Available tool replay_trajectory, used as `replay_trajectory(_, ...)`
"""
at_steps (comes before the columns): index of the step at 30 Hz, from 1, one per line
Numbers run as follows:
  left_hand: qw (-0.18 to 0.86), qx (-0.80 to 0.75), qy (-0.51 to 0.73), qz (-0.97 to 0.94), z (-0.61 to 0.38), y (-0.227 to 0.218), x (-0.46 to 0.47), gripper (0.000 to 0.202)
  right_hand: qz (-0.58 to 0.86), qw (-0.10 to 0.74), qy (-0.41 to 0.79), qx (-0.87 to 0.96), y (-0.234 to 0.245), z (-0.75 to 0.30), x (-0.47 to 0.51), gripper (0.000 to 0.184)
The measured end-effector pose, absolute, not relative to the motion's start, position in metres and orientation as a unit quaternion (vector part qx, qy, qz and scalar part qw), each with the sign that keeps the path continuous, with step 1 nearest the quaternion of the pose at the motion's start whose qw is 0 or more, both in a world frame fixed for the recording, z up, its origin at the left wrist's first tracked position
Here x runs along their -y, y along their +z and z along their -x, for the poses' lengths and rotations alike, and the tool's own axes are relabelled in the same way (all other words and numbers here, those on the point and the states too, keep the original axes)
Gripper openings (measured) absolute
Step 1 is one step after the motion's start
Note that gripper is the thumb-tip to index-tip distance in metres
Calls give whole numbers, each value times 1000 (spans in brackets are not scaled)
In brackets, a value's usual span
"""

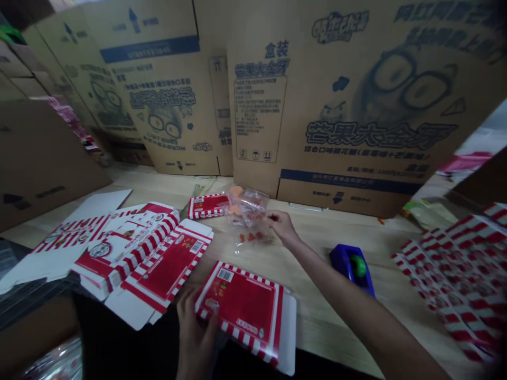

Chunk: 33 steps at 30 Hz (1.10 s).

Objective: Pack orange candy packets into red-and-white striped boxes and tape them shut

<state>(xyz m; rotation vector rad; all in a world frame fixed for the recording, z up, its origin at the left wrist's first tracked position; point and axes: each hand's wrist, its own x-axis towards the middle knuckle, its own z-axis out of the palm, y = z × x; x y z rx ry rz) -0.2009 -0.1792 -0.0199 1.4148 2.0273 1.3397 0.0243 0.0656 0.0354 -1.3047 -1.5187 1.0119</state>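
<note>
Clamps the flat red-striped carton [241, 303] at the table [309, 243]'s near edge with the left hand [196, 330], apparently steadying it, and pinches the clear sweet packets [247, 208] farther back with the right hand [282, 227], within easy reach.

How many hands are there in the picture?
2. The left hand holds the red-and-white striped box in front; the right hand touches the clear plastic bag farther back. No other hands show.
</note>
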Motion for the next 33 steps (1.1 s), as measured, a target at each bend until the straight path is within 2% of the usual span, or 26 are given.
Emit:
replay_trajectory(2,68,-665,376,-641,204,-25,180,68,531,409,334,663,41,-7,-98,13)
replay_trajectory(5,6,-560,217,-800,206,-25,160,96,531,350,243,733,48,25,-137,10)
replay_trajectory(8,-12,-470,72,-880,199,-19,125,89,519,279,181,787,46,57,-163,19)
replay_trajectory(11,37,-380,-20,-924,186,-11,95,89,508,214,136,823,38,79,-177,24)
replay_trajectory(15,130,-325,-55,-935,173,-5,82,99,488,165,87,852,31,82,-180,21)
replay_trajectory(19,157,-329,-78,-928,169,-12,89,97,469,148,58,869,41,61,-168,23)
replay_trajectory(23,163,-355,-63,-918,173,-12,103,120,464,164,36,870,60,22,-125,27)
replay_trajectory(25,153,-408,-53,-899,178,-2,113,129,445,199,32,872,65,-2,-86,31)
replay_trajectory(27,132,-482,-34,-865,185,10,127,125,405,256,40,877,62,-25,-38,34)
replay_trajectory(29,108,-544,-7,-832,194,20,143,115,384,280,61,878,52,-45,14,33)
replay_trajectory(33,83,-591,37,-801,213,27,174,107,390,243,134,878,24,-66,104,31)
